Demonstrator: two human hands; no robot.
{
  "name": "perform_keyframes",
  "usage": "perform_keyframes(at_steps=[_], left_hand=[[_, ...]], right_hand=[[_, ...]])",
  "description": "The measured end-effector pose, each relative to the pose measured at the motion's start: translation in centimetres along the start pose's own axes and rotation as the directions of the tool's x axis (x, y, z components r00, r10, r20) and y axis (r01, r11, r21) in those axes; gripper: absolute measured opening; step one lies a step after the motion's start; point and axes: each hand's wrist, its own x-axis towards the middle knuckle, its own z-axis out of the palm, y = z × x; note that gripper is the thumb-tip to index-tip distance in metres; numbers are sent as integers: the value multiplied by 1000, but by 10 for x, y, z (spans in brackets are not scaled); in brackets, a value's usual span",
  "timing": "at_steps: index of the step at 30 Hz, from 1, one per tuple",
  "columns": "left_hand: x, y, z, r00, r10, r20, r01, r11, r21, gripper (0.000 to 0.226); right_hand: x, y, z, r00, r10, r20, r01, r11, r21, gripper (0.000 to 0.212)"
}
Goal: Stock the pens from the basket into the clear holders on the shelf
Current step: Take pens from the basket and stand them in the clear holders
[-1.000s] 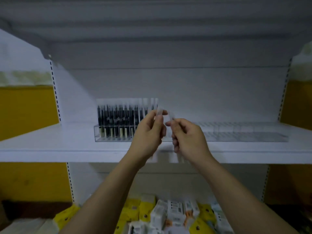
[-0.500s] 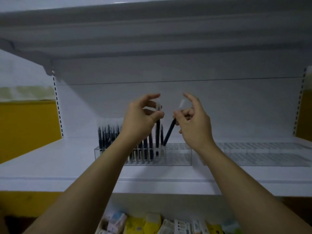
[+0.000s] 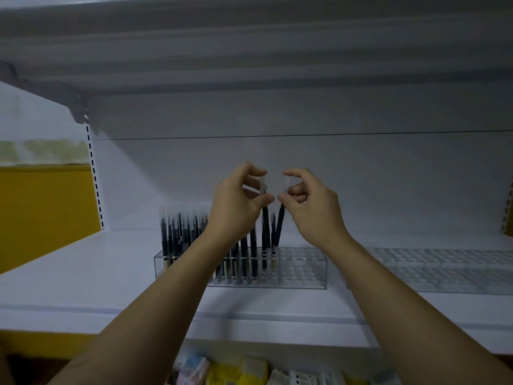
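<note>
Black pens (image 3: 265,229) in left hand (image 3: 238,202), right hand (image 3: 312,204)

Both hands are up at the white shelf (image 3: 83,273). The left hand (image 3: 238,201) pinches a slim dark pen with a clear cap (image 3: 265,229), upright, its foot in the long clear plastic holder (image 3: 305,270). The right hand (image 3: 313,209) pinches a second dark pen (image 3: 279,226), tilted, just beside the first. A row of dark pens (image 3: 177,234) fills the holder's left part. Another clear holder (image 3: 444,270) sits to the right.

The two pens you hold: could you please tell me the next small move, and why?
Probably straighten the tilted pen in the right hand, then release both: the upright pen in the left hand sits in the clear holder.
</note>
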Motion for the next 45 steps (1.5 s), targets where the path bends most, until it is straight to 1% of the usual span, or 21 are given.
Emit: perform_keyframes(at_steps=[4,8,11,15,18,20,22,26,33,35,39,41,45], left_hand=[[2,-5,0,1000,4,-12,-3,999,37,33],[3,-7,-5,1000,-5,-1,5,997,73,33],[2,-12,-9,999,-16,-27,19,995,97,33],[-1,-15,-10,999,-4,-39,10,987,157,33],[-1,-11,-7,1000,-7,0,7,976,217,29],[3,-8,-5,997,-37,65,17,960,280,18],[6,-7,-3,990,-59,125,15,945,326,11],[6,-8,0,984,-73,164,0,915,405,21],[0,-8,-5,983,34,181,-123,852,510,21],[-2,-5,-10,978,36,205,-146,821,552,24],[-11,2,-16,955,97,280,-261,724,638,33],[-19,5,-18,952,106,289,-276,711,647,41],[-40,11,-18,946,146,289,-305,703,643,48]], right_hand=[[-2,2,1,1000,0,18,0,999,48,36],[-3,-3,0,998,-53,42,53,999,-2,35],[0,-1,-4,998,-45,33,46,999,-28,35],[0,-1,-7,998,-37,59,41,996,-76,37],[0,-3,-6,991,-35,131,52,990,-129,36],[-1,-1,-3,978,-11,207,48,984,-172,34],[-5,5,-1,971,11,240,37,980,-194,35],[-13,13,1,972,0,236,62,965,-256,34],[-21,10,6,963,-33,268,113,951,-287,45],[-22,9,6,959,-22,284,115,943,-314,52],[-31,6,-1,950,28,311,87,933,-349,68],[-37,6,-4,948,41,315,78,931,-357,75],[-50,0,-16,945,62,320,68,922,-382,76]])
